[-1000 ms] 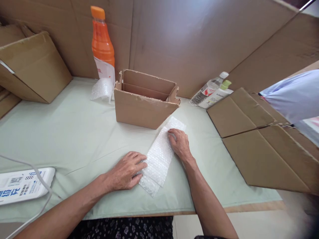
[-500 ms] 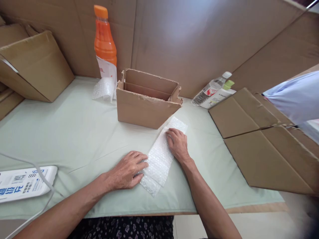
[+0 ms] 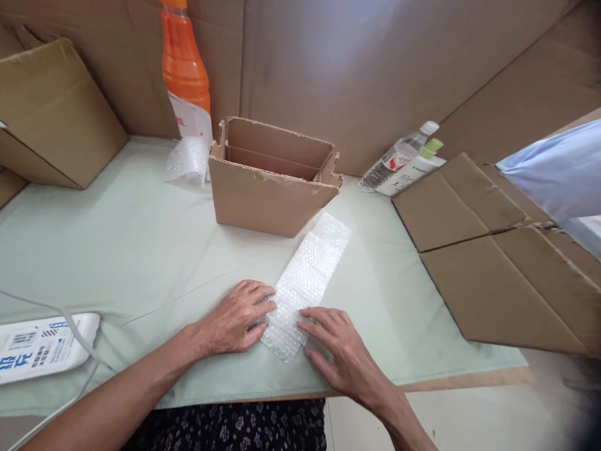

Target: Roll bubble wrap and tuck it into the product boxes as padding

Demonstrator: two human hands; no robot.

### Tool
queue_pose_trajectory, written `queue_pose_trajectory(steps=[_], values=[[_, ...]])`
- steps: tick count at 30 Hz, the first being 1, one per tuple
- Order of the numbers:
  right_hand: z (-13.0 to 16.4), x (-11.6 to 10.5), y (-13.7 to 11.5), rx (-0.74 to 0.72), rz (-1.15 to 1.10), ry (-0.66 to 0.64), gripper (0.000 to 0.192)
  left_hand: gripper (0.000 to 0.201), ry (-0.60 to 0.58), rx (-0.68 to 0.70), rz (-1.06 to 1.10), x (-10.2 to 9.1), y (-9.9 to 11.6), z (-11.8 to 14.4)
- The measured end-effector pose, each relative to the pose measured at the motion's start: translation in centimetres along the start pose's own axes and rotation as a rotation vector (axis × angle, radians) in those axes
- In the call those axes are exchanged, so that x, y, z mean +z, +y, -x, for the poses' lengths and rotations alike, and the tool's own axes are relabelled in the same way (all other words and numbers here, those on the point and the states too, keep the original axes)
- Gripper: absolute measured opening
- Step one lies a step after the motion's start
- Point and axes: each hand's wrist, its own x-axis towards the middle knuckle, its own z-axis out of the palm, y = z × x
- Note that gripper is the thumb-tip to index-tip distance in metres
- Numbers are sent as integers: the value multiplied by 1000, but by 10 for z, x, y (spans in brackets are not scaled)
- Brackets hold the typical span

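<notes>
Two hands rest flat on the near end of a long bubble wrap strip (image 3: pixel 305 285) that lies diagonally on the counter (image 3: pixel 117 250), its far end just short of the open cardboard box (image 3: pixel 267 181). Pinning it this way likely keeps it flat. The left hand (image 3: pixel 235 319) presses its left edge, fingers spread; the right hand (image 3: pixel 342 354) lies open-fingered at its near right corner, gripping nothing.
</notes>
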Motion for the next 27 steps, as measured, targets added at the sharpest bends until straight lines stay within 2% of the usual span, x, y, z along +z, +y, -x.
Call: queue_pose_trajectory(steps=[3, 8, 12, 15, 17, 19, 22, 27], values=[[6, 17, -10, 31, 40, 57, 35, 33, -11, -7, 2, 0, 0, 0], [-1, 41, -11, 68, 65, 280, 23, 29, -14, -41, 57, -2, 2, -1], [-8, 44, -9, 137, -175, 375, 21, 34, 52, -133, 312, -8, -1, -1], [-8, 38, -9, 303, -460, 336, 19, 39, 87, -209, 591, -17, -6, -1], [-7, 34, -10, 388, -606, 294, 20, 44, 109, -258, 698, -23, -7, 0], [-6, 31, -10, 430, -699, 271, 21, 53, 99, -288, 728, -26, -3, 1], [-6, 28, -10, 464, -782, 249, 22, 62, 74, -286, 655, -26, 10, 1], [0, 22, -8, 441, -844, 172, 27, 28, 152, -285, 500, -10, 27, -3]])
